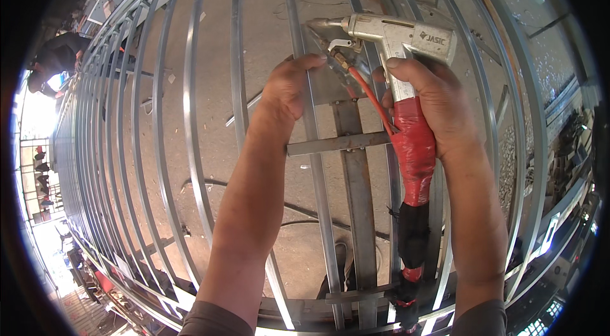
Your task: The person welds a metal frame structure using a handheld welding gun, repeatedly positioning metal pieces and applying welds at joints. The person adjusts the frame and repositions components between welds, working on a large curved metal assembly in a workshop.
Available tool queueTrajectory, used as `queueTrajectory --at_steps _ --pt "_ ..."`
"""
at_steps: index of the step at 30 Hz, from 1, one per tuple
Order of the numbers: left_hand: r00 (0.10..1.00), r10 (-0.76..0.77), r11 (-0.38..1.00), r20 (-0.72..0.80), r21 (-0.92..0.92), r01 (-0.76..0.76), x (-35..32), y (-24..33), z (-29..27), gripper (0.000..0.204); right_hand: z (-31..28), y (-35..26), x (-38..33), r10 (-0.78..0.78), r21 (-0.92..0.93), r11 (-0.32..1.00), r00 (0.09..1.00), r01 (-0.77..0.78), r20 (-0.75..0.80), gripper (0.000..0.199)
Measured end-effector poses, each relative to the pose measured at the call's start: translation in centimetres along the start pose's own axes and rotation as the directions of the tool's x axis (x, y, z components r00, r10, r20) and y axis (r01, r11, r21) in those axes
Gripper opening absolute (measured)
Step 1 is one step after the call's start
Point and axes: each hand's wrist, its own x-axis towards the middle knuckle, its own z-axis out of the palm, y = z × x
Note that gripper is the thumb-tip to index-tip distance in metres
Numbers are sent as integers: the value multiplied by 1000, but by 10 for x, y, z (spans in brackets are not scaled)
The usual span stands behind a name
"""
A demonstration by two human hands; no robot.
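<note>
A silver welding gun (403, 34) is in my right hand (441, 104), its fingers wrapped round the grip and the thumb along the near side. Its nozzle points left, the tip close to a bare metal bar (293, 18). Below the nozzle, a small bracket carries a brass fitting and an orange tube (370, 93). Red tape (416, 151) wraps the lower handle, and black wrapping (414, 231) covers the cable beneath. My left hand (286, 85) is closed round that same bar just below the nozzle, some fingers hidden behind it.
Long parallel metal bars (190, 82) form a frame around me. A short crosspiece (337, 144) meets a wider upright beam (359, 209). Dark cable (298, 210) lies on the concrete floor (267, 164). Another person (57, 59) bends beside the bars at far left.
</note>
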Motion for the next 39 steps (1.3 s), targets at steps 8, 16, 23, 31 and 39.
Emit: queueTrajectory --at_steps 8,16,23,31,39 --pt "1000 3 999 -11 44 -2 -14 7 12 20 10 2 -4 -9 64 998 1000 7 28 37" --pt "1000 -19 1000 24 19 18 -13 8 12 18 12 3 -4 -33 54 998 999 31 35 37" --pt "1000 -23 1000 18 18 22 -5 4 5 19 12 4 -5 10 66 998 999 -13 39 38" --pt "999 -43 999 15 -10 43 -6 4 6 20 13 4 -5 -6 42 999 999 4 36 37" --pt "1000 -15 997 -11 78 16 -2 3 5 21 12 10 0 -77 -24 997 997 78 28 38"
